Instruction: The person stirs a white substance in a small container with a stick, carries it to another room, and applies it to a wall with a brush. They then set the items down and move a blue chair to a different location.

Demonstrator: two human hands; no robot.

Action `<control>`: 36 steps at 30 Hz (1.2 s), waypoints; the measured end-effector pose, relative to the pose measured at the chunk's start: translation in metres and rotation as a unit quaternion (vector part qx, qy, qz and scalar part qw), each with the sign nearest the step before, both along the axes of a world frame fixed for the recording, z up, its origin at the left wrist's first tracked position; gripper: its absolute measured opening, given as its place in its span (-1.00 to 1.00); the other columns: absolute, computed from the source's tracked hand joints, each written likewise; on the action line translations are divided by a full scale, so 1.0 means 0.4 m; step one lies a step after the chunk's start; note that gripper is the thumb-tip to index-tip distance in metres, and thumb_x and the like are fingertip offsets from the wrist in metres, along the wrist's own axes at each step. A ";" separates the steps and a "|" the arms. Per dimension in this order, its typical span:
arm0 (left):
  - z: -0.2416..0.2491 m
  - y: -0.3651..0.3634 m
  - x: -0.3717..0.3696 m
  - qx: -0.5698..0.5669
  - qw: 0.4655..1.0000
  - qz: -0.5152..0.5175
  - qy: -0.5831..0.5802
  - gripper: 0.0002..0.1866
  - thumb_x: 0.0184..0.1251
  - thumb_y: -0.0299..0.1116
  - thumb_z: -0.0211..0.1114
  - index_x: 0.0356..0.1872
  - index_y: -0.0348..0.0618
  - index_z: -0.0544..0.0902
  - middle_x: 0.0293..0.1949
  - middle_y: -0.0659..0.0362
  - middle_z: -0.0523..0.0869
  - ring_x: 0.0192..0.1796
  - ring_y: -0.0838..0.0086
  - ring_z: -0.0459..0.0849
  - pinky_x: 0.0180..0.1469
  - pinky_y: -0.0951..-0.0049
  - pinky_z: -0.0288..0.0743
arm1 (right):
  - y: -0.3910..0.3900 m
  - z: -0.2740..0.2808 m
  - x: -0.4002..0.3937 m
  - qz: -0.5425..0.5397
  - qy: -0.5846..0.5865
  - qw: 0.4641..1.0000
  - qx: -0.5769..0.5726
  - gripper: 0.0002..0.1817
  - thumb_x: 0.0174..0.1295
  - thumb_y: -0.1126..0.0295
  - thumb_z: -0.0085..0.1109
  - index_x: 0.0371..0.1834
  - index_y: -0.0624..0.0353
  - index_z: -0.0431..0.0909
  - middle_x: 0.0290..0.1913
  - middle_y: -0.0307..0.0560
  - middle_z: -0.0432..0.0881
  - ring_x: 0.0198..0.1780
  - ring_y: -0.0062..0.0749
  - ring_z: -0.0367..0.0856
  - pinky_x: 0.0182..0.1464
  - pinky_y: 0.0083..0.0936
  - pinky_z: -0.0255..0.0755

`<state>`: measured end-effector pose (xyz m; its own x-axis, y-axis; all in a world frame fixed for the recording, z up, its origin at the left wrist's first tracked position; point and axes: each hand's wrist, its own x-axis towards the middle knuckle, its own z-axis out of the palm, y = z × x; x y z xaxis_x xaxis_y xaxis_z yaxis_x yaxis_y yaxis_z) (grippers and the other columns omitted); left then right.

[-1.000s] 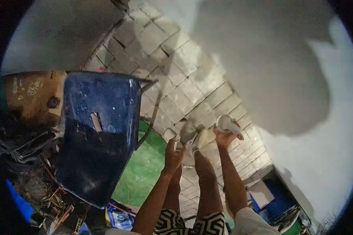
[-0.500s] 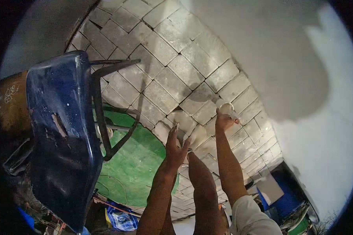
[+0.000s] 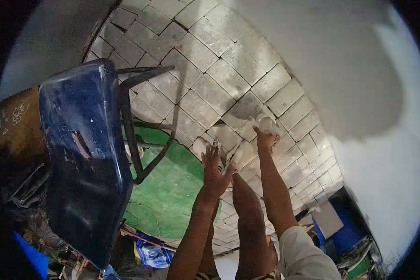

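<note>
My right hand (image 3: 267, 140) is closed round a translucent whitish container (image 3: 267, 124), held out above the paving at the right. The container's exact kind is too blurred to tell. My left hand (image 3: 213, 178) reaches forward with fingers apart and nothing gripped in it. Pale marks show on its fingertips. Below it, pale shoes (image 3: 244, 153) stand on the paving, partly hidden by the left hand.
A worn blue chair (image 3: 81, 140) with dark metal legs (image 3: 127, 123) stands at the left. Beneath it is a green floor patch (image 3: 168, 186). Stone paving (image 3: 214, 93) runs up to a pale wall (image 3: 373, 186). A blue-and-white bag (image 3: 153, 254) lies near the bottom.
My left hand has turned and spread its fingers more. My right hand still holds the container, now tilted differently. The whole view has shifted slightly, moving the chair rightward in the picture.
</note>
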<state>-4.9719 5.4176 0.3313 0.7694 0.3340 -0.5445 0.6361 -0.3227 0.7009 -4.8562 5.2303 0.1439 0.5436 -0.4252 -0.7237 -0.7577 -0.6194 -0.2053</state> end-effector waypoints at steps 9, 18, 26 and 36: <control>0.066 0.060 0.063 0.086 0.989 -0.115 -0.024 -0.17 0.33 -0.03 0.35 0.48 -0.33 0.29 0.56 -0.31 0.05 0.63 -0.10 -0.09 0.60 -0.15 -0.33 | -0.096 -0.133 -0.044 -0.238 -0.056 0.959 0.145 -0.08 0.13 -0.02 0.45 0.51 0.08 0.26 0.41 0.07 0.25 0.49 -0.09 0.13 0.35 0.01 0.22; 0.161 0.134 0.048 0.145 0.984 -0.095 -0.049 -0.27 0.40 -0.01 0.28 0.42 -0.32 0.39 0.49 -0.27 0.24 0.58 -0.18 0.08 0.58 -0.15 -0.21 | -0.076 0.104 -0.028 -0.430 0.152 0.820 0.346 0.23 0.11 -0.19 0.43 0.67 -0.07 -0.25 0.61 0.08 -0.09 0.56 0.04 0.03 0.42 0.10 0.22; 0.395 0.226 -0.001 0.051 0.995 0.015 -0.080 -0.74 0.27 -0.27 0.46 -0.15 -0.23 0.72 -0.04 -0.01 0.75 0.08 0.08 0.70 0.26 0.06 0.48 | -0.077 0.206 -0.062 -0.176 0.313 0.817 0.452 -0.05 0.19 -0.29 0.29 0.54 -0.06 0.20 0.34 0.01 0.47 0.32 -0.13 0.49 0.24 0.05 0.45; 0.989 0.597 -0.189 0.327 0.923 0.139 -0.144 -0.78 0.03 -0.51 0.54 -0.25 -0.19 0.76 -0.16 0.01 0.78 0.01 0.15 0.72 0.27 0.08 0.47 | 0.224 0.502 0.118 0.562 0.146 0.797 0.166 -0.10 0.23 -0.28 0.21 0.45 0.17 0.32 0.14 0.21 0.66 0.18 0.13 0.62 0.24 -0.11 0.49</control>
<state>-5.0476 5.6563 0.7268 0.6860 0.7253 0.0581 0.5757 -0.5899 0.5661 -4.8089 5.3197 0.3449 0.2342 0.4518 -0.8608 0.1914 -0.8895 -0.4148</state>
